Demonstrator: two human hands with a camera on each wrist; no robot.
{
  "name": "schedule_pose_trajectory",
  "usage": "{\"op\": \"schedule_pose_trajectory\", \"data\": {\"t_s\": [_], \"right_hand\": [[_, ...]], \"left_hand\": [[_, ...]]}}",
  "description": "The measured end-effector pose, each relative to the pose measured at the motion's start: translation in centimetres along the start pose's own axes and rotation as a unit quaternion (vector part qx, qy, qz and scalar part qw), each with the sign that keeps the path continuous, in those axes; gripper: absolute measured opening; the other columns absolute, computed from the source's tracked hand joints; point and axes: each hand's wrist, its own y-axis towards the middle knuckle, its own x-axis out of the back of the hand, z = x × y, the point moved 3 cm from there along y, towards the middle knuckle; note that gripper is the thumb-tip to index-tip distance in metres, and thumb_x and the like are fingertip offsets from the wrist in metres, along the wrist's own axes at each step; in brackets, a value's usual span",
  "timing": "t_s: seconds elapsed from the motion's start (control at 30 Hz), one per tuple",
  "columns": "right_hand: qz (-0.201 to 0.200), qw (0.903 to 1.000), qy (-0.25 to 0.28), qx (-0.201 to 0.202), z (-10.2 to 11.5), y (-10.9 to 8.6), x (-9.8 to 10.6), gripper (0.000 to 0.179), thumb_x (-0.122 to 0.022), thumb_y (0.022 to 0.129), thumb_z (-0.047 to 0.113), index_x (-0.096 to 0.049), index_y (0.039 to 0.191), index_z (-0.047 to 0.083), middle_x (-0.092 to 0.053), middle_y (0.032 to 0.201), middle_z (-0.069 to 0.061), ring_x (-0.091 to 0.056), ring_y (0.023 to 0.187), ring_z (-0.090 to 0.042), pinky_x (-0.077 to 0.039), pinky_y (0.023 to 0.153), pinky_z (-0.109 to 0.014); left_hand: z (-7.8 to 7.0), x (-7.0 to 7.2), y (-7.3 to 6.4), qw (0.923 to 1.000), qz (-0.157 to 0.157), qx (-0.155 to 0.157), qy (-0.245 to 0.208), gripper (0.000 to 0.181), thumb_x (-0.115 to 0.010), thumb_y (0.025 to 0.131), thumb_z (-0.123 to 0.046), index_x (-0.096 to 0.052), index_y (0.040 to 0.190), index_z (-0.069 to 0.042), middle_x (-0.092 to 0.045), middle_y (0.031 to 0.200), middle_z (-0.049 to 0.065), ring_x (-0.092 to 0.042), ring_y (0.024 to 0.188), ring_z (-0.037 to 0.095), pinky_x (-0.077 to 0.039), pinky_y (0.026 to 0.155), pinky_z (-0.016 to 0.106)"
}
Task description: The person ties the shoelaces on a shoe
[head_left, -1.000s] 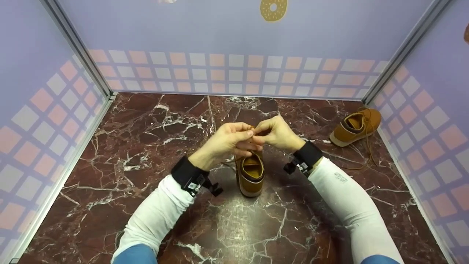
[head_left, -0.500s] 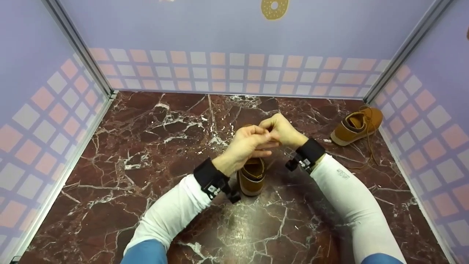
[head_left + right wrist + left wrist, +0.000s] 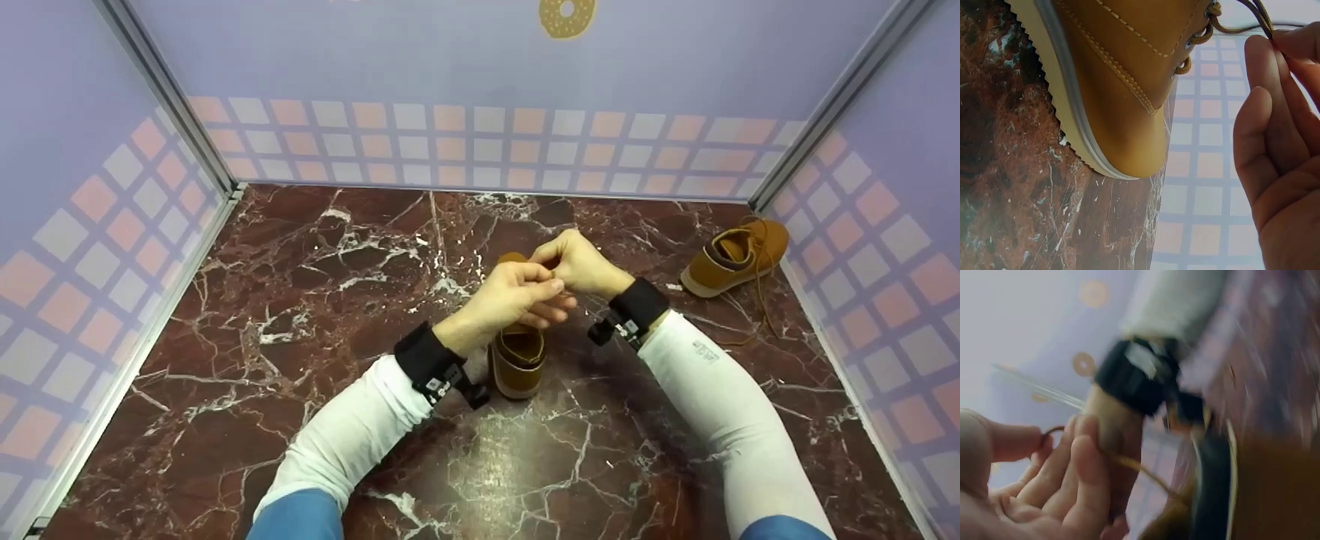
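A tan lace-up shoe [image 3: 517, 379] stands on the floor, heel toward me, its front partly hidden under my hands. Above its laces my left hand [image 3: 514, 298] and right hand [image 3: 583, 264] meet. In the right wrist view, my right hand [image 3: 1292, 124] pinches a doubled brown shoelace [image 3: 1264, 19] between thumb and index finger, beside the shoe's eyelets. The left wrist view is blurred; there my left hand [image 3: 1044, 489] has a dark bit of lace [image 3: 1053, 430] at its thumb tip, and another stretch of lace slants down to the shoe.
A matching tan shoe [image 3: 731, 259] with loose laces stands at the far right by the side wall [image 3: 862, 247]. Dark red marbled floor [image 3: 300, 337] surrounds both shoes. A tiled-pattern panel [image 3: 480, 142] closes off the back.
My left hand has shifted right to overlap my right hand, then its fingers drew slightly apart and down. The right hand has moved only a little. The shoes stay in place.
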Motion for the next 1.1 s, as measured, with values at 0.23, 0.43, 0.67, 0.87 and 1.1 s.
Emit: {"op": "schedule_pose_trajectory", "data": {"t_s": [0.23,0.43,0.67,0.87,1.1], "right_hand": [[0.004,1.0000,0.001,0.003,0.1,0.2,0.1,0.008,-0.080,0.083,-0.009,-0.086,0.088,-0.006,-0.078,0.073,0.010,-0.055,0.059,0.003,-0.042,0.057,-0.012],[0.007,0.9997,0.016,-0.014,0.0,0.1,0.4,0.008,-0.076,0.086,-0.007,-0.081,0.082,-0.011,-0.068,0.064,0.024,-0.051,0.055,0.005,-0.040,0.054,-0.011],[0.030,0.9989,0.007,-0.036,-0.1,-0.2,0.1,0.015,-0.083,0.087,-0.008,-0.087,0.101,-0.004,-0.087,0.093,-0.016,-0.071,0.069,0.001,-0.059,0.067,-0.013],[0.046,0.9979,-0.008,-0.045,-0.3,-0.5,0.4,0.015,-0.080,0.094,-0.005,-0.089,0.105,0.000,-0.086,0.100,-0.025,-0.075,0.073,0.001,-0.060,0.068,-0.013],[0.047,0.9981,0.004,-0.040,-0.1,-0.5,0.8,0.013,-0.081,0.094,-0.004,-0.088,0.105,0.000,-0.086,0.098,-0.025,-0.076,0.073,-0.004,-0.061,0.067,-0.015]], "left_hand": [[0.0,-0.3,0.2,0.9792,0.034,0.031,-0.197,0.025,-0.056,0.117,-0.007,-0.073,0.100,-0.010,-0.087,0.098,0.004,-0.084,0.084,0.014,-0.069,0.076,0.025],[-0.3,-0.7,0.3,0.9670,0.068,0.026,-0.244,0.028,-0.046,0.119,-0.011,-0.073,0.108,-0.009,-0.087,0.105,0.007,-0.085,0.092,0.018,-0.070,0.082,0.028],[0.9,1.1,0.3,0.9965,0.012,0.036,0.075,0.014,-0.074,0.109,-0.018,-0.083,0.104,-0.008,-0.084,0.083,-0.001,-0.073,0.062,0.008,-0.058,0.054,0.021],[-0.3,2.8,-1.1,0.9241,-0.020,0.024,0.381,0.035,-0.081,0.103,-0.042,-0.087,0.095,-0.008,-0.083,0.074,0.005,-0.068,0.051,0.008,-0.053,0.046,0.022],[-2.2,5.3,-1.5,0.9005,-0.091,-0.018,0.425,0.013,-0.079,0.094,-0.027,-0.084,0.096,-0.016,-0.083,0.088,0.001,-0.065,0.066,0.009,-0.051,0.058,0.020]]}}
